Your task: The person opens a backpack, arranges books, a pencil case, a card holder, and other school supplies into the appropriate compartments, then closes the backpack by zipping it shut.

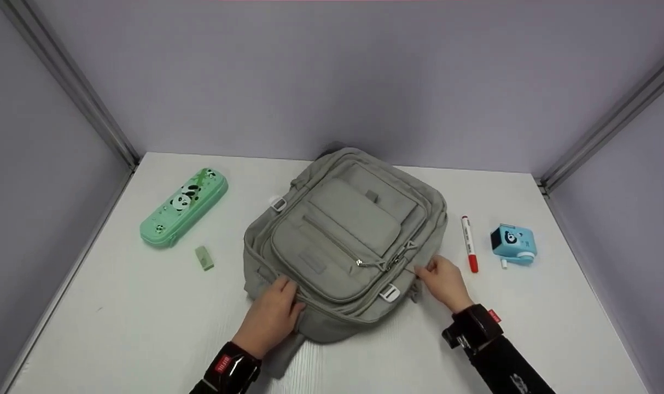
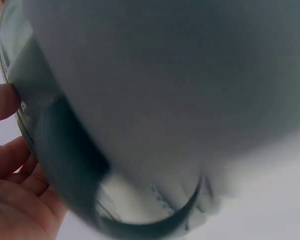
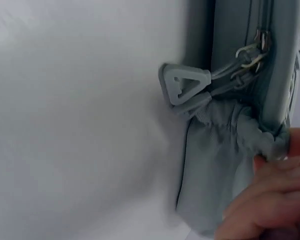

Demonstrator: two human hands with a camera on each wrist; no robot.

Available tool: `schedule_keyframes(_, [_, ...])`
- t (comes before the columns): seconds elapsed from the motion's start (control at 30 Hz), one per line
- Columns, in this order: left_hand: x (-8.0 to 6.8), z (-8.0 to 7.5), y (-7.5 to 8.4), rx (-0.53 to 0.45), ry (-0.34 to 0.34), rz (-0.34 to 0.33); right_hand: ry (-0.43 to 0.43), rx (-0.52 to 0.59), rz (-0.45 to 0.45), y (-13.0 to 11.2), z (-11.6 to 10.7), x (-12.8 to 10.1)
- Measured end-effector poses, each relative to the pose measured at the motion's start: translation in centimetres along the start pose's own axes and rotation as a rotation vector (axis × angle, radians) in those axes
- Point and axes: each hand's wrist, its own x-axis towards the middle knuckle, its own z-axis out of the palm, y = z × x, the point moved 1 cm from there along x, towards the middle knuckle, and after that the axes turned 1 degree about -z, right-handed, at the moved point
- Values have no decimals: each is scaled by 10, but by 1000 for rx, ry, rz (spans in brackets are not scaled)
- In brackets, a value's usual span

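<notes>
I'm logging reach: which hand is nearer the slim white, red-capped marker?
Right. The right hand is just left of the marker and nearer the person, gripping the grey fabric backpack; the left hand is farther left, at its near edge.

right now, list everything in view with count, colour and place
backpack: 1, grey, table centre
panda pencil case: 1, green, left
eraser: 1, pale green, near case
marker: 1, white and red, right of backpack
panda pencil sharpener: 1, blue, right of marker
table: 1, white, underneath
wall panels: 3, grey, back and both sides
corner poles: 2, grey, between panels
wrist straps: 2, black, on wrists
sleeves: 2, black, on forearms
left hand: 1, gripping backpack's near edge
right hand: 1, pinching backpack's right side
</notes>
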Motion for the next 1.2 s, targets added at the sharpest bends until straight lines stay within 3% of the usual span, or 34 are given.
schedule_keyframes(0.2, [10,-3,-15,36,37,-66,13,62,-1,-1,9,-24])
schedule_keyframes(0.33, [7,-5,-16,61,37,-92,-6,86,15,0,5,-23])
schedule_keyframes(0.43, [2,-7,-7,88,79,-60,8,62,35,2,-9,-12])
schedule_keyframes(0.57, [-8,-8,13,38,129,56,43,-2,70,6,-34,11])
schedule_keyframes(0.63, [-16,-7,24,-18,92,123,50,-41,91,8,-44,22])
schedule_keyframes(0.7, [-23,-5,33,-61,5,174,39,-80,116,10,-51,31])
schedule_keyframes(0.87, [-32,2,40,-98,-190,187,2,-106,147,15,-54,42])
schedule_keyframes(1.03, [-30,7,34,-100,-208,137,-7,-73,146,19,-51,37])
schedule_keyframes(1.2, [-24,5,22,-77,-173,91,3,-29,135,28,-44,20])
